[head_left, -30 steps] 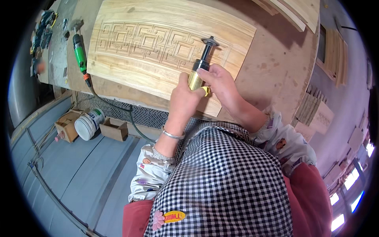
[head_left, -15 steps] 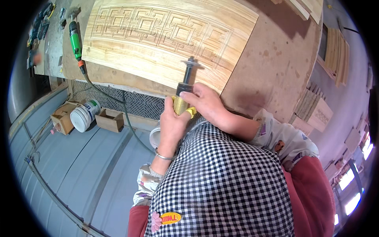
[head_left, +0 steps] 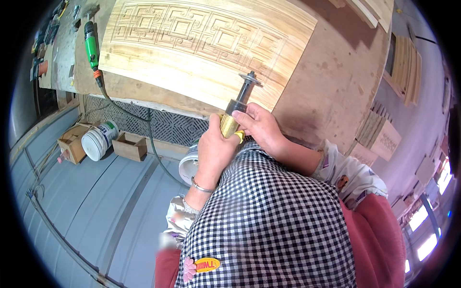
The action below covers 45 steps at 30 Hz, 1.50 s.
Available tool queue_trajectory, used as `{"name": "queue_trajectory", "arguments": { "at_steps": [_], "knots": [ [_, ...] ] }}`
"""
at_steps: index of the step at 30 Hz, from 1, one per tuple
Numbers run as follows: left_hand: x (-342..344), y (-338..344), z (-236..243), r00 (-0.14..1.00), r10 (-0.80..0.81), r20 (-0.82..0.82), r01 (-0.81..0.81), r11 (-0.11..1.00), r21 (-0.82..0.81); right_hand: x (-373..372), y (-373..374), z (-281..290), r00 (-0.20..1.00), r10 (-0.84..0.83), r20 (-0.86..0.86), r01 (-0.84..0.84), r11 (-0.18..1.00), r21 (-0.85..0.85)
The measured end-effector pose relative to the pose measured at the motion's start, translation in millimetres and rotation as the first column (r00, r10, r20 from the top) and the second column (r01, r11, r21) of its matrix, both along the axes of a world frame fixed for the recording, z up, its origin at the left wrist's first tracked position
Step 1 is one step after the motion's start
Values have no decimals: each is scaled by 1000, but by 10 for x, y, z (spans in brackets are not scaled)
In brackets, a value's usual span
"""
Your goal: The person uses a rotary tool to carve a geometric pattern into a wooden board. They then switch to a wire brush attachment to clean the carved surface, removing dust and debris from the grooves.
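A straight die grinder [head_left: 229,125], with a yellow body, black collar and long dark shaft, is held between my two hands. A grey disc [head_left: 250,78] sits at the far end of the shaft, above the near right part of the carved panel [head_left: 158,65]. My left hand [head_left: 216,146] wraps round the yellow body from the left. On the right side, my right hand [head_left: 263,127] grips it with the thumb at the black collar. Raised square scroll patterns run along the pale wooden panel, which lies on the workbench [head_left: 321,91].
A green rotary tool [head_left: 90,48] lies left of the panel, its cable [head_left: 113,102] hanging over the bench edge. Below stand an open wooden box [head_left: 129,147] and white buckets [head_left: 96,143]. Wooden boards [head_left: 367,12] lie at the far right of the bench.
The grinder and both hands have shifted slightly right, and the shaft now leans more to the right. Both hands still hold the grinder.
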State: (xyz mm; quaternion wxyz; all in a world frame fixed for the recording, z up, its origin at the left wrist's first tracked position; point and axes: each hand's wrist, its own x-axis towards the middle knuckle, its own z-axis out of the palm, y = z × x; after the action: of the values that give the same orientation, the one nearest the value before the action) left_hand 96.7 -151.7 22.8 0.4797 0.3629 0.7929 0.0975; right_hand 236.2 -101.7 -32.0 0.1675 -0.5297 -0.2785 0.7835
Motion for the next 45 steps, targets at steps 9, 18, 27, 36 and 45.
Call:
{"name": "queue_trajectory", "arguments": {
  "at_steps": [9,18,27,36,45],
  "knots": [
    [-383,84,1,994,103,-31,-103,994,22,-461,136,-67,999,24,-45,-23,999,27],
    [-1122,302,24,988,142,-60,-141,990,23,-1245,349,-189,996,80,-50,-76,994,73],
    [-2187,580,40,989,134,-57,-134,991,11,-2294,659,-198,993,104,-61,-98,991,88],
    [-3377,825,-28,973,230,-19,-230,973,28,-3533,997,-288,962,252,105,-263,958,118],
    [-3824,971,-83,925,365,107,-375,923,91,-4059,1278,-62,907,332,257,-383,907,178]
  ]
}}
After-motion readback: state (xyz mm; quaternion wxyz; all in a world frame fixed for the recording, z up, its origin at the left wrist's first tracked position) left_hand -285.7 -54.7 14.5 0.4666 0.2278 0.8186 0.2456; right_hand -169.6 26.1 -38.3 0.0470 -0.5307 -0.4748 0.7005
